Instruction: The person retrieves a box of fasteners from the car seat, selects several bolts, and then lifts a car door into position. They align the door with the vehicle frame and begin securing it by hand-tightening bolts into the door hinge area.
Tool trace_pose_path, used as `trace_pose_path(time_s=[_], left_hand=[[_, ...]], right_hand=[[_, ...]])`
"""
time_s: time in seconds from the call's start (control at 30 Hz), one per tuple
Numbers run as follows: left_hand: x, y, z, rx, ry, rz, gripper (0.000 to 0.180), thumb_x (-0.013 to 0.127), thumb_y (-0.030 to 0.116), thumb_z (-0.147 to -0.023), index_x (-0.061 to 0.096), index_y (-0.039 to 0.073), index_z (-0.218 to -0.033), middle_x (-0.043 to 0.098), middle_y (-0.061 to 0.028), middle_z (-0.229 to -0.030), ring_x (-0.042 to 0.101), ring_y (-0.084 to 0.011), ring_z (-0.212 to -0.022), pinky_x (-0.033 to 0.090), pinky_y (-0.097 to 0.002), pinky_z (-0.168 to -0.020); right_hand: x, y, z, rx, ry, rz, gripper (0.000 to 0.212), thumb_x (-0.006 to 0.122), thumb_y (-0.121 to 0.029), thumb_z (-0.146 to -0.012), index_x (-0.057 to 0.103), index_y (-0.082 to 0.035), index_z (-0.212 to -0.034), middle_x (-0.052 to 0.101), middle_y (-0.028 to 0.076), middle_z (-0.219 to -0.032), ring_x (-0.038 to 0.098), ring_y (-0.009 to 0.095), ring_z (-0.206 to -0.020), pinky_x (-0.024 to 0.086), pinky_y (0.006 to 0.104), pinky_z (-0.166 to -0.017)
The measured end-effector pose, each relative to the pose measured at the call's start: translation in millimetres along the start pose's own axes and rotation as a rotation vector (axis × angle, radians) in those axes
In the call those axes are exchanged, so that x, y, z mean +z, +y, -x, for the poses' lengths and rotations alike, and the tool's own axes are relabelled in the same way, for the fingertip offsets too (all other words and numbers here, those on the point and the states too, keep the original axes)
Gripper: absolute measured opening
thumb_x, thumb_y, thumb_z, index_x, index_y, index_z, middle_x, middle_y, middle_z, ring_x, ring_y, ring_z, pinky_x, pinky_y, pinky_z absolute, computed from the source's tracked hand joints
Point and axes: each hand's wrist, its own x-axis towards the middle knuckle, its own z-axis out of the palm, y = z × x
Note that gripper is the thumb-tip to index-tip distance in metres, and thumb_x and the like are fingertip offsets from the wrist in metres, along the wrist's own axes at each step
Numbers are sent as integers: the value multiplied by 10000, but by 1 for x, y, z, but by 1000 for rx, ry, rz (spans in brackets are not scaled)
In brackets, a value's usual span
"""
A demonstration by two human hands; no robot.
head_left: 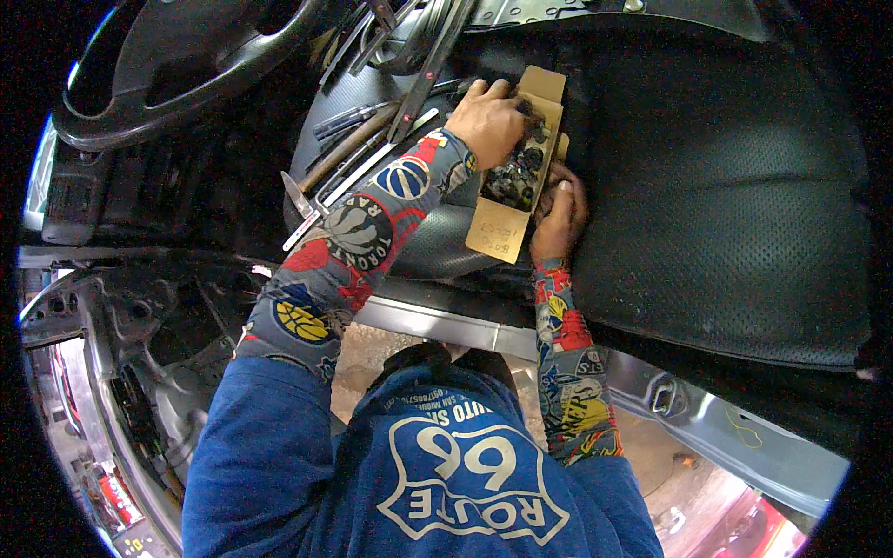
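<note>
Black perforated seats point(726, 186) of a car make the background, with a dark steering wheel point(121, 133) at the upper left and a bright metal door sill point(437, 324) running below them. One open cardboard box point(495, 228) is between the two hands, above the right part of the left seat; it stands slanted, and its two end flaps are folded outward. Whether its bottom rests on the seat, I cannot tell. Inside it lie many small dark and shiny parts point(516, 177), mixed together. The left hand point(490, 119) comes over the upper part of the box, with its fingers bent down toward these parts; the fingertips are hidden, so I cannot tell if they hold one. The right hand point(561, 214) is against the right side of the box, its fingers curled close together, but how they grip is not clear. To the left of the box, a wooden handle point(353, 146) and a thin white strip point(374, 172) lie on the seat, beside the left forearm.
</note>
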Motion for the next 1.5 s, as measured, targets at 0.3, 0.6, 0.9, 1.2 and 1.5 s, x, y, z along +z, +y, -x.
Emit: trace_pose_path(time_s=[0.3, 0.6, 0.9, 1.2, 1.5], left_hand=[[-10, 12, 8, 186, -22, -69, 122, 673, 219, -715, 758, 147, -764, 708, -44, -910, 548, -275, -1129, 389, -437, -954], [7, 14, 4, 271, -63, -29, 101, 667, 220, -718, 733, 149, -746, 703, -33, -802, 585, -260, -1094, 429, -388, -921], [17, 11, 0, 249, -131, 139, 133, 631, 209, -737, 696, 94, -750, 705, -85, -827, 628, -321, -1012, 488, -451, -874], [20, 14, -1, 236, -169, 16, 163, 614, 246, -811, 736, 139, -807, 704, -43, -826, 658, -254, -941, 502, -401, -763], [9, -9, -17, 53, -183, 487, 234, 710, 139, -751, 726, 52, -968, 730, -151, -929, 696, -328, -919, 543, -400, -851]], right_hand=[[-2, -9, 1, 57, -25, 25, 354, 427, -241, -1002, 640, -26, -1187, 521, -36, -822, 423, 55, -687, 361, 226, -611], [0, -9, 1, 32, -20, 16, 357, 419, -254, -1001, 629, -24, -1175, 579, 11, -924, 508, 100, -770, 431, 253, -685], [-2, -5, 2, 31, -26, 30, 352, 415, -260, -1010, 630, -44, -1186, 602, 50, -1024, 562, 138, -875, 478, 279, -776], [-4, -1, 1, 50, -26, 46, 342, 405, -254, -1018, 635, -55, -1175, 579, 8, -928, 497, 113, -730, 452, 250, -674], [-2, 8, -1, 0, -4, -5, 326, 411, -256, -1019, 636, -72, -1167, 572, -27, -828, 451, 46, -634, 364, 205, -537]])
